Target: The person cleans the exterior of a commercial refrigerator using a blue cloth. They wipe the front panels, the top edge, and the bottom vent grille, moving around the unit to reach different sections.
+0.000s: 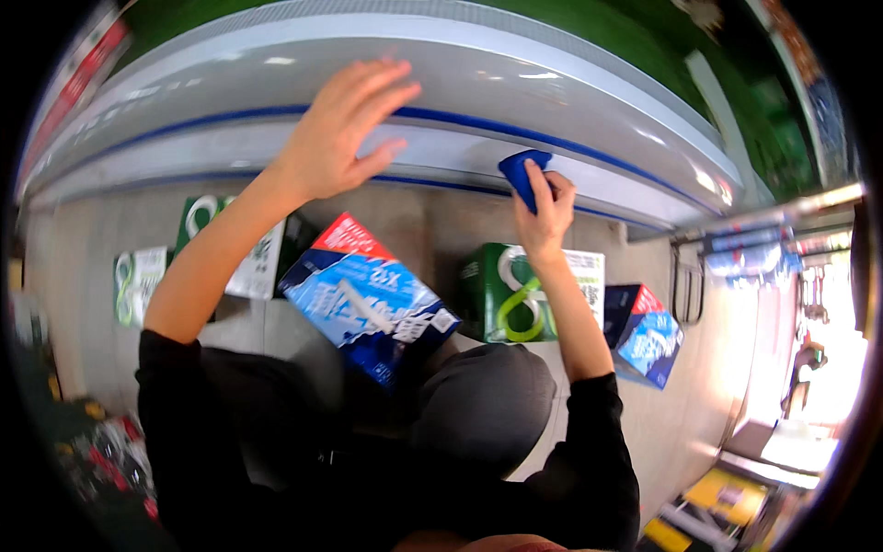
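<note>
My right hand (546, 210) pinches a crumpled blue cloth (524, 175) against the lower white panel of a long grey display case (460, 78) with blue trim strips. My left hand (345, 129) is raised farther left in front of the same case, fingers spread and holding nothing. I cannot tell whether its fingertips touch the panel. Below, between my forearms, a blue, white and red box (372, 299) lies tilted by my knees. A green and white box (497, 299) stands beside it, partly covered by my right forearm.
Another green and white box (258, 262) sits behind my left forearm, with a smaller one (138, 281) at its left. A second blue and red box (648, 340) stands on the tiled floor (681, 405) at right. Green matting (607, 37) lies atop the case.
</note>
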Available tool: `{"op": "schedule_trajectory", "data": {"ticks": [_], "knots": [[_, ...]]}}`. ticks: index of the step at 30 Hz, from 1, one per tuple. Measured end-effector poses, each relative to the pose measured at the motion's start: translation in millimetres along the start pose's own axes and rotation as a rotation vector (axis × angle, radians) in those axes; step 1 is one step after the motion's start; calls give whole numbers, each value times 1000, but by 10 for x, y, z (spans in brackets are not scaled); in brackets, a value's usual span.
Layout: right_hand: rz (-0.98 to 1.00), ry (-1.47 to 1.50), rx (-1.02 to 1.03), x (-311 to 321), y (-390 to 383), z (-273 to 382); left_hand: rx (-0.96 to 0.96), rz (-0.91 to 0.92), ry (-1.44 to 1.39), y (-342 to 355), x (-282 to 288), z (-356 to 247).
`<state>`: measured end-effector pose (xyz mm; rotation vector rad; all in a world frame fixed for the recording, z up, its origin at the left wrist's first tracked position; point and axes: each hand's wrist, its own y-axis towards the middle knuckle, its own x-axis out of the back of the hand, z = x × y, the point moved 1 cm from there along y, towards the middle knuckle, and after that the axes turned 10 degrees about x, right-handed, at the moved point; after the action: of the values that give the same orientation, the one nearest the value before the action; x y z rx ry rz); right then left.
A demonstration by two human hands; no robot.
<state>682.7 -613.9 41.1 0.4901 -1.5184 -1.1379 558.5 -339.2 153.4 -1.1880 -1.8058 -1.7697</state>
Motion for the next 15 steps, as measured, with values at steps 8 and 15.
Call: {"op": "schedule_trajectory", "data": {"ticks": [8, 15], "knots": [[176, -196, 731, -956, 593, 654, -31, 365, 191, -1425, 529, 388], [442, -10, 800, -1909, 879, 1669, 304, 176, -52, -1609, 59, 459]]}}
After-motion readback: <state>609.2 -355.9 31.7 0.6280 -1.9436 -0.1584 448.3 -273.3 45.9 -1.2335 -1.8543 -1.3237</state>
